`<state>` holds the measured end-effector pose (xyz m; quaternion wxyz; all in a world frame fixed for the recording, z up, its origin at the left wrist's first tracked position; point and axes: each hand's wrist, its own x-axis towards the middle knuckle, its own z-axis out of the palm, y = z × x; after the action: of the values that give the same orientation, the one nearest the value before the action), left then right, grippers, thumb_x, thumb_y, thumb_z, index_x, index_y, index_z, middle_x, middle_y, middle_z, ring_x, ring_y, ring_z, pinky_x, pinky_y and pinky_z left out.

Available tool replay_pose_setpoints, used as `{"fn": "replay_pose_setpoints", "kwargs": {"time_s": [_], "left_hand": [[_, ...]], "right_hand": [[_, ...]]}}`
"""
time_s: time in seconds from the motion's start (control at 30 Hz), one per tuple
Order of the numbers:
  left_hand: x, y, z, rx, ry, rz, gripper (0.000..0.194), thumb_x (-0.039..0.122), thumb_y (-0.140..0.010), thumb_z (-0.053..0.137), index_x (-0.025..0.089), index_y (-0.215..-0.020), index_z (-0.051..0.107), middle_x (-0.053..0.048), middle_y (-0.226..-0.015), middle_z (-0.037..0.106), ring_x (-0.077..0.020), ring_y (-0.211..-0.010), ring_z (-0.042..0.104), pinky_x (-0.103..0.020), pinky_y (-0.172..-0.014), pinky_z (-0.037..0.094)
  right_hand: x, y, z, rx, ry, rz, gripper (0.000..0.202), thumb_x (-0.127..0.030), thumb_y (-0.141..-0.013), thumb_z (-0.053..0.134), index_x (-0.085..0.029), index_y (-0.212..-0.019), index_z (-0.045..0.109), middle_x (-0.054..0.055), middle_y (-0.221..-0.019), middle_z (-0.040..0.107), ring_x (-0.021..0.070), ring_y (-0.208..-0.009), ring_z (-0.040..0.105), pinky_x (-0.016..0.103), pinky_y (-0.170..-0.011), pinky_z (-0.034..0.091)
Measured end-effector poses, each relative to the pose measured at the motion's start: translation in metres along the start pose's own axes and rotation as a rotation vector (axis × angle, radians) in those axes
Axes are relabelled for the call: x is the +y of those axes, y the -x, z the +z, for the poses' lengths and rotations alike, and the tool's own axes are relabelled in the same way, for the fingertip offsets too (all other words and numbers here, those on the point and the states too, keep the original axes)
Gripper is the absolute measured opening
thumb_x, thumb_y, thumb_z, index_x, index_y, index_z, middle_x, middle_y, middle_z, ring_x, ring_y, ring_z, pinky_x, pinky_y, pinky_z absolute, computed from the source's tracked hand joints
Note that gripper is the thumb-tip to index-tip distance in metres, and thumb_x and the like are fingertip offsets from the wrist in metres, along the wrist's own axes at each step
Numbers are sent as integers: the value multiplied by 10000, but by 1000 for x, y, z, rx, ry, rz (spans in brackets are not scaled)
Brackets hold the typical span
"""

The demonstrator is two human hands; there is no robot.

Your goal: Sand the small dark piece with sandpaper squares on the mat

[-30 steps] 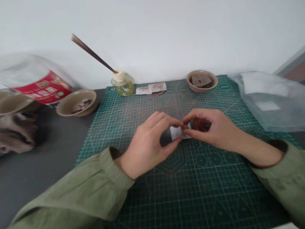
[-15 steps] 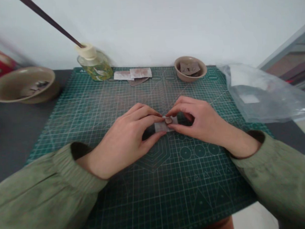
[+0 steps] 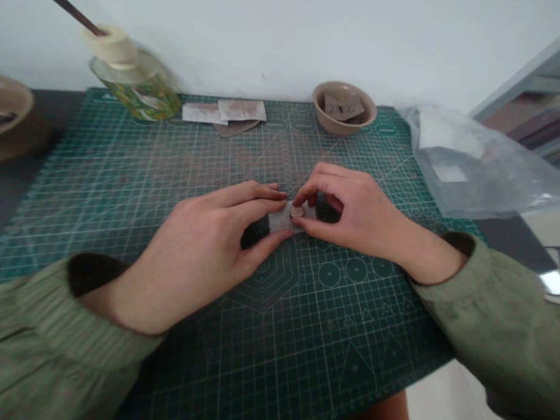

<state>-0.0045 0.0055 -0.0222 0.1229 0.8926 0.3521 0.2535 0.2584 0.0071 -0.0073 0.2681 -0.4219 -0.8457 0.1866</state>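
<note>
A small pale grey strip [image 3: 280,218], like paper or cloth, lies on the green cutting mat [image 3: 248,358] between my hands. On it sits a small round disc [image 3: 297,212], button-like, with a light patterned face. The thumb and index finger of my right hand [image 3: 353,204] pinch this disc from its near and far edges. My left hand [image 3: 212,237] grips the strip's left part, fingertips along the far edge and thumb at the near edge. Fingers cover some of the strip.
Behind stand a pump bottle [image 3: 142,92], flat paper packets [image 3: 242,110] and a small brown bowl [image 3: 325,116] holding grey-brown pieces. A larger bowl [image 3: 15,133] is at the far left. A clear plastic bag [image 3: 485,184] lies at the right.
My view has shifted, so the bottle and bowls appear further left and higher. Both hands stay at the strip. The disc's face shows more plainly, lying flatter.
</note>
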Motion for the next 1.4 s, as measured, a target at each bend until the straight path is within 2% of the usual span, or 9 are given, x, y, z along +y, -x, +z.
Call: {"fn": "replay_pose_setpoints", "kwargs": {"time_s": [0.2,0.47,0.6,0.73,0.87,1.0,1.2,1.4], "left_hand": [[-1,3,0,28,-6,-21,282,526,-1079,715,371,-1285,832,-12,-1427,811,-360,-1229,810,-570,-1090,672],[-1,3,0,12,-104,-34,312,549,-1084,709,321,-1239,853,-1,-1356,830,-337,-1138,815,-536,-1020,674],[-6,4,-1,-2,-15,-42,317,583,-1076,717,362,-1247,866,3,-1344,829,-341,-1123,819,-515,-980,681],[-8,5,-2,-15,25,-5,288,509,-1082,718,369,-1294,853,11,-1385,818,-337,-1154,811,-508,-1011,675],[-5,4,-2,-22,-113,24,250,413,-1089,696,366,-1291,836,-19,-1354,813,-320,-1088,817,-485,-891,693],[0,2,-5,-31,-165,27,252,407,-1079,682,388,-1277,836,-37,-1248,807,-297,-952,810,-465,-766,671],[7,2,-10,-96,-171,-26,316,401,-1133,590,339,-1334,826,-54,-1360,789,-313,-1102,802,-482,-909,658],[7,3,-11,-107,-170,-74,303,406,-1106,625,357,-1307,846,-35,-1293,799,-302,-1042,809,-430,-867,639]], "right_hand": [[0,0,0,6,-6,-13,105,-264,-971,826,-205,-1051,794,37,-1026,740,192,-845,641,343,-768,463],[-6,-2,4,-7,-26,25,78,-246,-962,830,-220,-1023,787,16,-964,722,180,-794,610,348,-749,465],[-6,1,2,-29,-30,16,97,-254,-967,836,-213,-1042,792,16,-962,716,178,-800,624,346,-741,458],[-6,2,-1,-29,-16,33,108,-259,-949,846,-210,-1029,793,22,-950,721,191,-817,636,352,-749,453],[-8,0,3,-7,10,39,108,-259,-957,837,-196,-1034,796,24,-947,712,184,-808,622,347,-737,428],[-9,0,7,-20,-12,26,119,-243,-971,828,-172,-1064,801,23,-955,704,172,-808,623,333,-728,425],[-7,4,3,-23,33,39,153,-258,-961,843,-159,-1076,822,17,-956,706,163,-796,618,328,-724,415],[-9,-1,8,-8,4,23,128,-248,-965,833,-162,-1058,815,11,-939,700,159,-789,605,321,-727,425]]}}
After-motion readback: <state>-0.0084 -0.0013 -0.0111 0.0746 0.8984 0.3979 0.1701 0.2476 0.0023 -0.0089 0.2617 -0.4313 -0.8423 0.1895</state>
